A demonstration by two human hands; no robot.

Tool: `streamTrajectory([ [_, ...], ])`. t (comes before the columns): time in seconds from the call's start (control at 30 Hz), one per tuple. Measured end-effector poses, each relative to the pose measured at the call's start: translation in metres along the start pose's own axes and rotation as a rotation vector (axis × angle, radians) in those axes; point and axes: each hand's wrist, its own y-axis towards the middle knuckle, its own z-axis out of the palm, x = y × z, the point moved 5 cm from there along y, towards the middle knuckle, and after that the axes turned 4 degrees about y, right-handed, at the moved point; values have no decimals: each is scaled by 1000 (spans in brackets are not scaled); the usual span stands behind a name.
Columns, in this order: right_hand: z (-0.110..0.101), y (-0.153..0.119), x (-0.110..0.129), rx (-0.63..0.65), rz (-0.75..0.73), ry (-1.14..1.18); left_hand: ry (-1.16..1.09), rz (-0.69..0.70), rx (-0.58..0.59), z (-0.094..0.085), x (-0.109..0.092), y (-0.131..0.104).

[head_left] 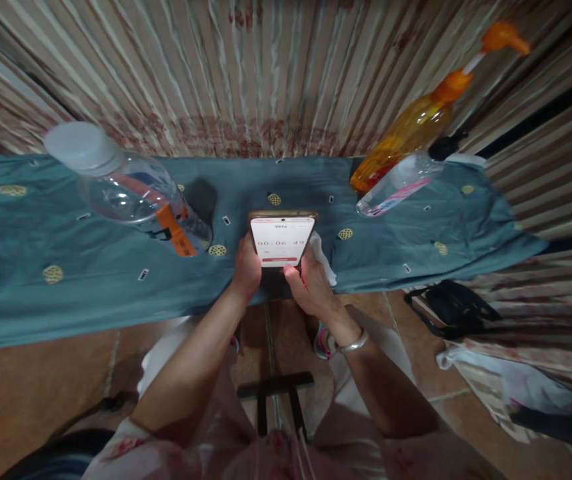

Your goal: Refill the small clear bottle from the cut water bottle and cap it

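Both hands hold the phone (281,240) up over the bench (66,293): left grip (247,267) steadies its side, right grip (311,283) tucks a cloth (323,257) behind.

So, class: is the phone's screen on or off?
On. The phone, held by the left hand and right hand, shows a lit white display with digits.

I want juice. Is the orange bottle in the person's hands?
No, the orange bottle stands apart on the cloth; both hands hold the phone.

Head camera, looking steeply down, close over table (66,300) edge.
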Motion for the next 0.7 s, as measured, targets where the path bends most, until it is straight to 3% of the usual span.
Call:
streamTrajectory([
  [0.43,-2,-1,-1,28,22,6,211,114,-91,-5,9,1],
  [0.7,0,2,-3,4,-32,-96,252,248,41,-3,4,-1],
])
